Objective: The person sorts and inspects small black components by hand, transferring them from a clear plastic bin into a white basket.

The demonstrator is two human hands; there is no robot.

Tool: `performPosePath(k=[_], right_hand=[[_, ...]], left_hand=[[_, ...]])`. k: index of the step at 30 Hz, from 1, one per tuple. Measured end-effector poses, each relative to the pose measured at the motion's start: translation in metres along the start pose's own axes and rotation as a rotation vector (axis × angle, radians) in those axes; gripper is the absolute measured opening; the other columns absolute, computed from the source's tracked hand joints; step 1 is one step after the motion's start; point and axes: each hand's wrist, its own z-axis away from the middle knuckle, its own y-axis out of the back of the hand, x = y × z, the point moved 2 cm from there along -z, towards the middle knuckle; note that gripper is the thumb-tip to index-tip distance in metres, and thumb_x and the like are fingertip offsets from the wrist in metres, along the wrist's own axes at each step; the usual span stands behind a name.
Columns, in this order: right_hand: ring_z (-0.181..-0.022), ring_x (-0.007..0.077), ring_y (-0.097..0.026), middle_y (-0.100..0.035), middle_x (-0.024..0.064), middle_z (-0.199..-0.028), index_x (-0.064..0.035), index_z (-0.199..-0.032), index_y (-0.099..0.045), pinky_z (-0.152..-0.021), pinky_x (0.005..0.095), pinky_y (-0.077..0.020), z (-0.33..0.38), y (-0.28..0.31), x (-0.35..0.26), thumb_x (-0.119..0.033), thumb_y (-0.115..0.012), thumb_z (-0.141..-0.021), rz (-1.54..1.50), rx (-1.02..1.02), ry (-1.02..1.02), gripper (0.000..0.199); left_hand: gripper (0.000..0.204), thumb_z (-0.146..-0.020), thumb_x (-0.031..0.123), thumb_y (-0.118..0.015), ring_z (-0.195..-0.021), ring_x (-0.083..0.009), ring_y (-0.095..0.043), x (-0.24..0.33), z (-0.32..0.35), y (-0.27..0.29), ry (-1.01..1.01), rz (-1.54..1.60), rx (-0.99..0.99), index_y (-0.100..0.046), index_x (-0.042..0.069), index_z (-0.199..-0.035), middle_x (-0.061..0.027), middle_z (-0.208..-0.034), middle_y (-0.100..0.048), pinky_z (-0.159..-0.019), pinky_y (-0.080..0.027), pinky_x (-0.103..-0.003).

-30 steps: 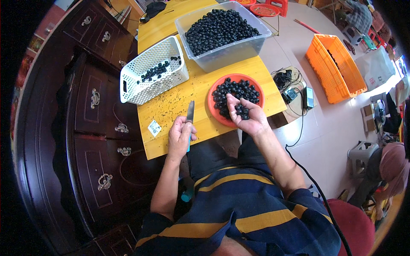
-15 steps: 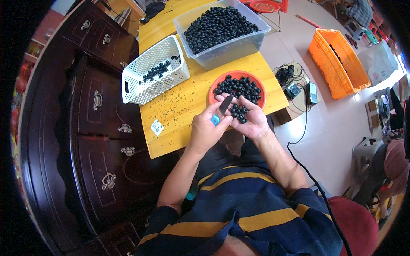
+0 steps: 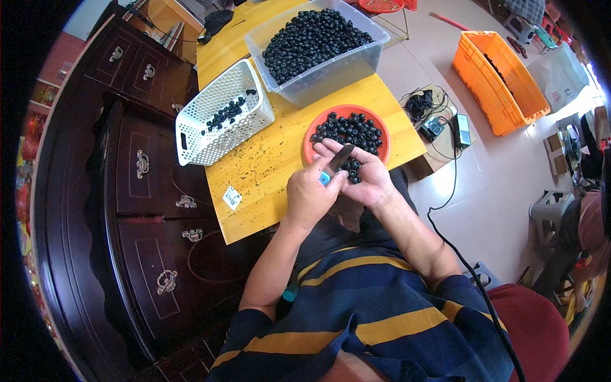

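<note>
My left hand [image 3: 309, 196] is closed round the blue handle [image 3: 325, 178] of a small knife, its dark blade [image 3: 342, 156] pointing up and right across the fingers of my other hand. Palm up and cupped, my right hand [image 3: 374, 184] carries several round black bead-like balls [image 3: 353, 172]; the left thumb tip touches or nearly touches them. Just beyond both hands, an orange-red bowl [image 3: 386, 135] holds many more of the same black balls [image 3: 351, 129]. The right hand's fingers overlap the bowl's near rim, and part of the blade's edge is hidden against them.
A clear plastic tub [image 3: 312, 95] heaped with black balls stands at the back of the yellow table [image 3: 280, 172]. Left of it is a white perforated basket [image 3: 191, 137] with a few. Dark crumbs and a small white packet [image 3: 231, 198] lie on the tabletop. A dark cabinet [image 3: 153, 254] borders the left.
The knife and left hand have shifted slightly right, closer over the balls in my right palm. The whole scene sits a little differently as the view has moved.
</note>
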Motion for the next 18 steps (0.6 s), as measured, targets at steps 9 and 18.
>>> performPosePath(k=[9, 18], right_hand=[[-0.102, 0.0234, -0.069, -0.07, 0.0125, -0.121, -0.0045, -0.123, -0.063, -0.084, 0.0329, -0.0587, 0.01, -0.003, -0.003, -0.025, -0.051, -0.106, 0.138, 0.194, -0.008, 0.03], [-0.055, 0.0013, -0.038, -0.053, -0.0051, -0.083, -0.0093, -0.119, -0.061, -0.042, 0.016, -0.0282, 0.031, -0.003, 0.008, -0.033, -0.055, -0.106, 0.574, 0.028, -0.039, 0.027]], left_hand=[[0.012, -0.095, 0.013, -0.071, -0.064, -0.0056, -0.06, -0.019, 0.002, 0.0, 0.108, 0.547, 0.046, -0.072, 0.002, -0.101, -0.0001, -0.081, -0.072, -0.054, -0.049, -0.025], [0.015, -0.098, 0.016, -0.069, -0.057, -0.001, -0.055, -0.019, 0.006, -0.006, 0.267, 0.896, -0.035, -0.07, 0.005, -0.108, -0.0029, -0.079, -0.073, -0.048, -0.039, -0.017]])
